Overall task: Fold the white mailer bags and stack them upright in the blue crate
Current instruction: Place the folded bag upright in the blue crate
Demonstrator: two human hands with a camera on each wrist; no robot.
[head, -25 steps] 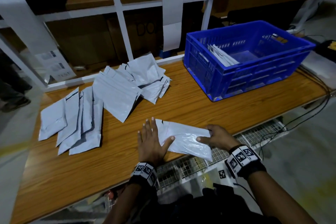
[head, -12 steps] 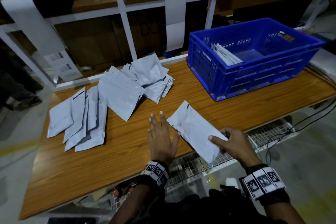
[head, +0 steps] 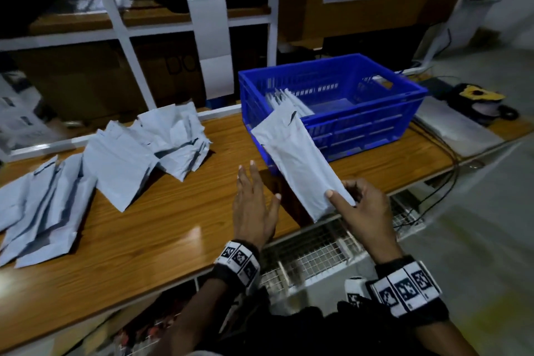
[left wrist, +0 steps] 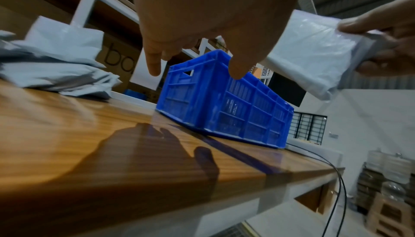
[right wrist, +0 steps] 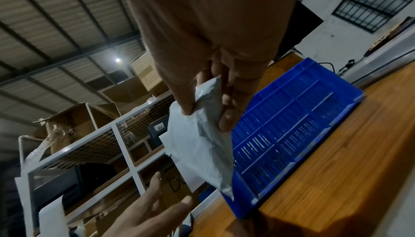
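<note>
Both forearms are bare to the wrist; no sleeves are visible. The left hand and right hand are bare, without gloves. Each wrist carries a dark band. On each band sits a row of white square tiles printed with black block-pattern markers, three tiles visible per wrist in the head view. A further white marker tile shows beside the right band. Dark clothing appears at the lower frame edge, possibly a jacket; lighting is too dim to confirm.

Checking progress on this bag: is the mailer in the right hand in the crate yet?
Not yet. The right hand pinches the folded mailer in the air, in front of the blue crate.
</note>
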